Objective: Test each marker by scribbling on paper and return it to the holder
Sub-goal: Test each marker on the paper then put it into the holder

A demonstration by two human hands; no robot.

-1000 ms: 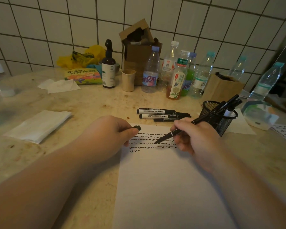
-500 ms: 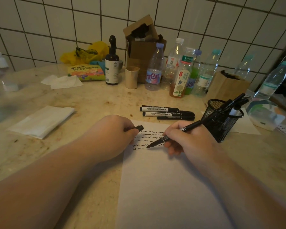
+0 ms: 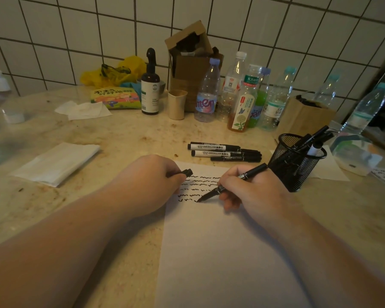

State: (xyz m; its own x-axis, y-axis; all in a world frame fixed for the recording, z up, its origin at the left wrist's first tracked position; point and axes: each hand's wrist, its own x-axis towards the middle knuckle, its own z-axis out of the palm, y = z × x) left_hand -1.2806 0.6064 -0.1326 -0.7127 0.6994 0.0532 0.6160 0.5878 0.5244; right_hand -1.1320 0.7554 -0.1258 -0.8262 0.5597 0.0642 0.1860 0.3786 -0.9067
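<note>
Marbled beige countertop (image 3: 125, 138) runs back to a white tiled wall (image 3: 76, 30), and on it a white sheet of paper (image 3: 220, 252) lies in front of the person. Near the sheet's top edge run several rows of black scribbles (image 3: 198, 185). The right hand (image 3: 251, 190) grips a black marker (image 3: 231, 182) with curled fingers, its tip touching the paper at the end of the lowest row. The left hand (image 3: 151, 183) rests on the paper's left edge and pinches a small black cap (image 3: 188, 172) between thumb and finger. Just beyond the sheet a small group of capped markers (image 3: 225, 151) lies side by side on the counter. To the right of the writing hand stands a black mesh holder (image 3: 296, 161) — more markers lean inside it. Farther out, a folded white cloth (image 3: 56, 163) lies to the left, and along the wall stand a dark pump bottle (image 3: 150, 90), a beige cup (image 3: 176, 104), a row of plastic bottles (image 3: 242, 94) and an open cardboard box (image 3: 191, 63) — with a yellow bag (image 3: 113, 71) at the far left.
</note>
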